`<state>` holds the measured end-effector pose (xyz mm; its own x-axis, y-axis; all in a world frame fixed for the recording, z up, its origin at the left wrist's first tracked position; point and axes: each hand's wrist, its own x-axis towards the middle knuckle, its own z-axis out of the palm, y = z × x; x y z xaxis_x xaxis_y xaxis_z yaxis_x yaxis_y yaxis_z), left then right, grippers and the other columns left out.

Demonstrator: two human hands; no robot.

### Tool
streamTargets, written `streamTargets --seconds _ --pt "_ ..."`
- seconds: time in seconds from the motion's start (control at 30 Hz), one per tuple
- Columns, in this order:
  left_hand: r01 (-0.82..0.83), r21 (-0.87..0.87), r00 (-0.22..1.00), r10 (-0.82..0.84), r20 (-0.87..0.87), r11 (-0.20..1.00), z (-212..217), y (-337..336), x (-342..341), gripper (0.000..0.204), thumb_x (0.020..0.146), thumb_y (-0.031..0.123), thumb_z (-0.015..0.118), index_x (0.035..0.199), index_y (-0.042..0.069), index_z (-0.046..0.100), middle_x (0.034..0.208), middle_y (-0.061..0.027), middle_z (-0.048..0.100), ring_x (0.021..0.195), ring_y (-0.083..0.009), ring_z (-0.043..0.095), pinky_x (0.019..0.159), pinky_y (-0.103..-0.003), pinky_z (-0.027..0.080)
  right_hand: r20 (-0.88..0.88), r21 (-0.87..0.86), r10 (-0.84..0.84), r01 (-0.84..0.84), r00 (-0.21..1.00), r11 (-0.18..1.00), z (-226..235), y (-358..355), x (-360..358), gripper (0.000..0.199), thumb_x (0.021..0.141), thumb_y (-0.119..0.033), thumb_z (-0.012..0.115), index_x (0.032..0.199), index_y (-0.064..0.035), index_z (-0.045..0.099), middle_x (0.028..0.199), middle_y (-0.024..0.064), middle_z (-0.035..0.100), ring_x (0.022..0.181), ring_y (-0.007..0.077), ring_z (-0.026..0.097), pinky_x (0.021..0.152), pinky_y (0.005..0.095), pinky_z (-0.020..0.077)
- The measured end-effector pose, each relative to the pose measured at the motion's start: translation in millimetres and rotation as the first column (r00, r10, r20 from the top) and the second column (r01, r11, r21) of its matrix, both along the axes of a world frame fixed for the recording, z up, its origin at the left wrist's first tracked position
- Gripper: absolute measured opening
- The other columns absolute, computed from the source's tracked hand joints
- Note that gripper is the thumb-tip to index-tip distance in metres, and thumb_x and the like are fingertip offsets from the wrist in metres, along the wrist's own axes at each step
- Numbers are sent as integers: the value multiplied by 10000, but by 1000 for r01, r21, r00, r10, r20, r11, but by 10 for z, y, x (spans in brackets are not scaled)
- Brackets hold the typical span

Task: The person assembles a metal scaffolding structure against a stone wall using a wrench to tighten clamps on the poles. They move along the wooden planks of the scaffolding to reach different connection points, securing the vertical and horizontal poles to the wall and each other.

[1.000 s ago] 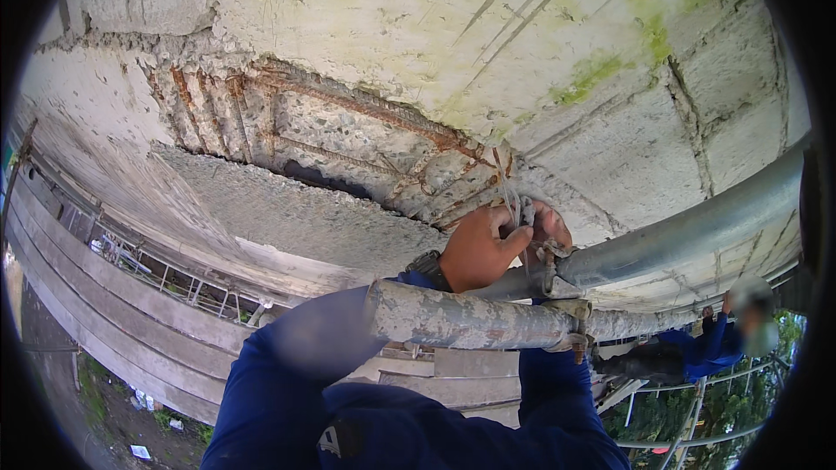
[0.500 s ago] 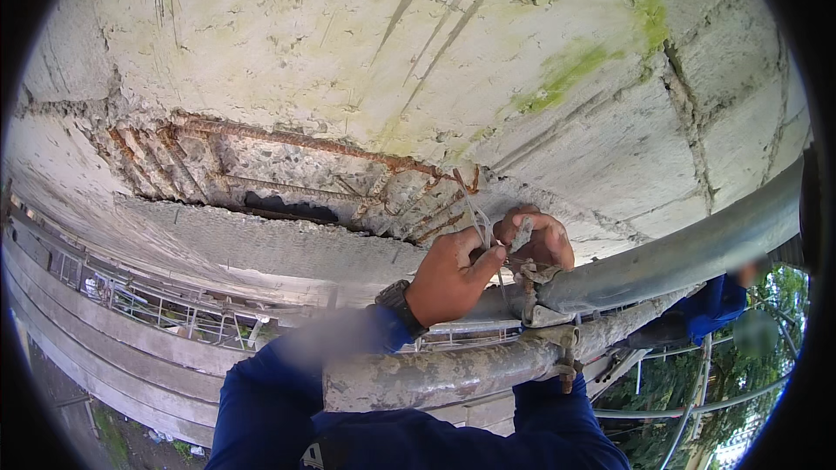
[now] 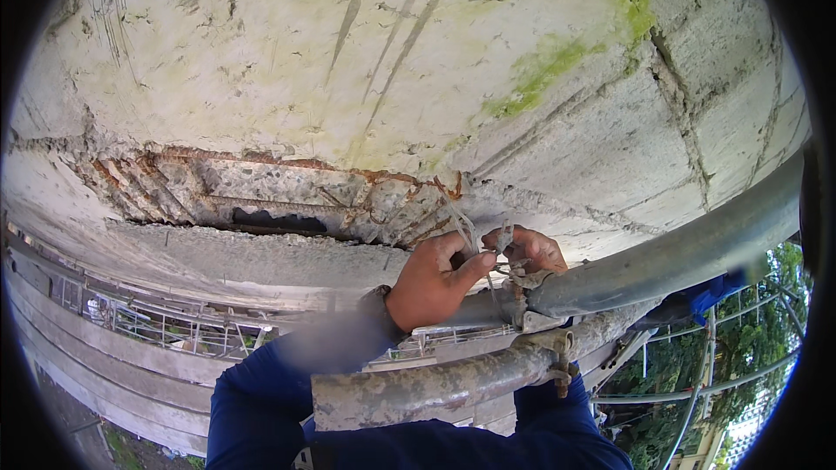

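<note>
A pale, thin cord (image 3: 463, 219) hangs from the rusty bar end (image 3: 445, 184) at the right of a broken-out patch in the concrete. My left hand (image 3: 433, 285) pinches the cord between thumb and curled fingers. Close beside it, my right hand (image 3: 538, 249) is curled with its fingertips at the strands. A small greyish, crumpled piece (image 3: 504, 238) stands up at the right fingertips. Both hands are just above a rusty scaffold clamp (image 3: 515, 292), which joins the metal pipes.
A thick grey pipe (image 3: 679, 244) crosses at the right, and a stained pipe (image 3: 418, 392) lies across in front of my chest. Above is the pale concrete surface (image 3: 287, 52) with exposed rusty rebar (image 3: 252, 157). Another person's blue sleeve (image 3: 697, 300) shows behind the thick pipe.
The view has shifted slightly, so the concrete patch sits further left. Both hands stay together at the cord, with small finger movements; the right fingers look a little straighter.
</note>
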<state>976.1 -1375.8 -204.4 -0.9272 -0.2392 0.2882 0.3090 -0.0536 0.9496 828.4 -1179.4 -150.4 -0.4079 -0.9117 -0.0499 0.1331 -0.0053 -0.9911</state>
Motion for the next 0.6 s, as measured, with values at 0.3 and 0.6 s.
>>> streamTargets --seconds 0.3,0.6 --pt "-129 -40 922 105 -373 991 -266 131 -94 290 1050 284 593 1040 9 685 867 -107 681 842 -234 672 796 -370 515 -571 -36 -298 340 765 940 -587 787 166 344 984 -240 602 1218 10 566 1196 184 653 1075 307 669 876 391 560" --pt "-155 -380 961 50 -273 912 -1 -179 52 237 1010 228 625 929 9 669 837 -192 640 791 -387 632 701 -426 492 -910 -20 -245 553 335 833 -850 1569 986 268 818 -115 720 1033 -46 575 1038 140 681 959 300 679 807 395 533"
